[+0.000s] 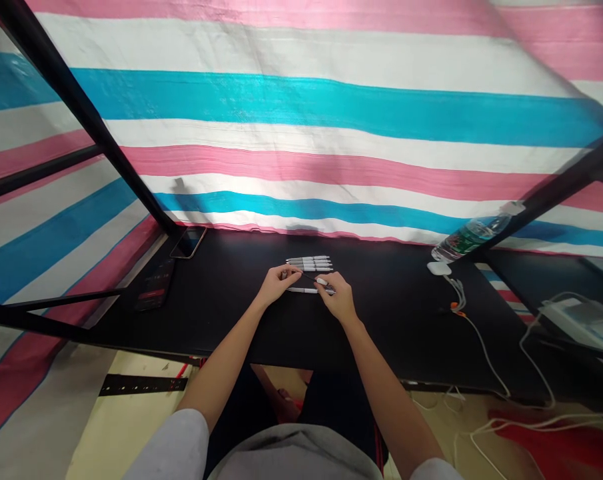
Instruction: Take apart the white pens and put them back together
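My left hand (276, 283) pinches one end of a thin dark rod (308, 275) that looks like a pen refill. The rod spans the gap to my right hand (339, 297), whose closed fingers hold a small white pen part (322, 281) at the rod's other end. Whether the rod sits inside that part is too small to tell. Just beneath both hands, a white pen (302, 290) lies crosswise on the black table, its right end partly hidden by my right fingers. Several white and grey pens (309, 263) lie side by side just beyond my hands.
On the black table (221, 300), a phone (188, 242) and another dark phone-like device (154, 285) lie left. A plastic bottle (471, 237) leans by the right frame post. A white charger (438, 268) with cables (476, 333) is nearby. Striped sheeting (301, 100) hangs behind.
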A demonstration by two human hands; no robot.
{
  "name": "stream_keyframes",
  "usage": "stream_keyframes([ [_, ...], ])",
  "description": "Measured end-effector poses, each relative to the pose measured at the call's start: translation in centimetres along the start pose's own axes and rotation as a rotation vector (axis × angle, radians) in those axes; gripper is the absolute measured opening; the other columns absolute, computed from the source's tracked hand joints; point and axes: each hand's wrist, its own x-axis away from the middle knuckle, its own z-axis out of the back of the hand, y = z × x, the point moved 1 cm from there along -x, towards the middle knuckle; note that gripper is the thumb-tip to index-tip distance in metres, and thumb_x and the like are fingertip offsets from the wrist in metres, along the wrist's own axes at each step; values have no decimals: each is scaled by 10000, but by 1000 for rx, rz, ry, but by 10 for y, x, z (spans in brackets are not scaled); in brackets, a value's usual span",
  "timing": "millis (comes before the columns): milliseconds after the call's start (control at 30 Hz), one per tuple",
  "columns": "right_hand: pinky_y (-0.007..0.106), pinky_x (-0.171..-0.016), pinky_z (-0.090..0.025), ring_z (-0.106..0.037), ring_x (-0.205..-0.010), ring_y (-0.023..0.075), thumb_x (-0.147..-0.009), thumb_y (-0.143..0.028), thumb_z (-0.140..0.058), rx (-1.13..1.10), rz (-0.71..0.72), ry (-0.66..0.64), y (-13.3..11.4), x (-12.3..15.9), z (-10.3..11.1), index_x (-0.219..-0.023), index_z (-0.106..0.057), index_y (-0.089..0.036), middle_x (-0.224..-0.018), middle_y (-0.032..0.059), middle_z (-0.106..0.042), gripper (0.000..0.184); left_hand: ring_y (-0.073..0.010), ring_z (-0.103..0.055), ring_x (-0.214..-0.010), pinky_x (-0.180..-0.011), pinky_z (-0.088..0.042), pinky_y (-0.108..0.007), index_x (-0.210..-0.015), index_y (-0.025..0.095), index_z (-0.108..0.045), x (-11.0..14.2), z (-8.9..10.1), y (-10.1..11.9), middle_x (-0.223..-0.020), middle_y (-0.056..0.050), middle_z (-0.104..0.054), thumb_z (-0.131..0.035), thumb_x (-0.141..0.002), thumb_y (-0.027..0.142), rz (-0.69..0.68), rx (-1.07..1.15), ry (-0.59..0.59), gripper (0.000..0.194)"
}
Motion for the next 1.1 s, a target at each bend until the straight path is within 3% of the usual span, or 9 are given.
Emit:
stream_keyframes([
  [267, 375, -743, -467, -552, -742, 221, -845, -378, -621, -74, -64, 23, 1, -1, 1, -831, -726, -296, -808, 31, -709, 135, -80, -299, -525, -510, -230, -225, -934, 165, -746, 0, 3, 0, -574, 43, -380, -726, -745, 392, 15, 26, 20, 296],
  [400, 369, -738, -473, -546, -723, 219, -829, -396, -642, -103, -90, 7, 2, 0, 1, -824, -739, -301, -759, 25, -696, 136, -76, -317, -508, -490, -230, -220, -877, 151, -734, -1, 3, -4, -551, 45, -381, -723, -747, 411, 33, 72, 31, 290],
  [633, 350, -709, -489, -589, -741, 210, -865, -347, -582, -28, -72, 3, 5, 2, 0, -859, -727, -275, -817, 42, -694, 161, -43, -233, -440, -438, -166, -206, -738, 158, -594, -7, 5, -16, -513, 86, -290, -722, -730, 477, 117, 316, 209, 345],
  [900, 356, -728, -489, -588, -746, 214, -850, -360, -608, -38, -81, 4, 4, 1, 0, -853, -735, -286, -820, 36, -705, 147, -38, -216, -440, -445, -163, -211, -866, 136, -676, -5, 2, -13, -508, 88, -283, -736, -724, 472, 117, 317, 79, 370],
  [1100, 352, -714, -472, -561, -721, 214, -838, -333, -626, -66, -89, -12, 4, 1, 1, -839, -741, -298, -798, 29, -706, 119, -52, -261, -456, -454, -182, -214, -858, 141, -703, -3, 3, -10, -517, 69, -319, -721, -737, 454, 119, 188, 55, 336],
])
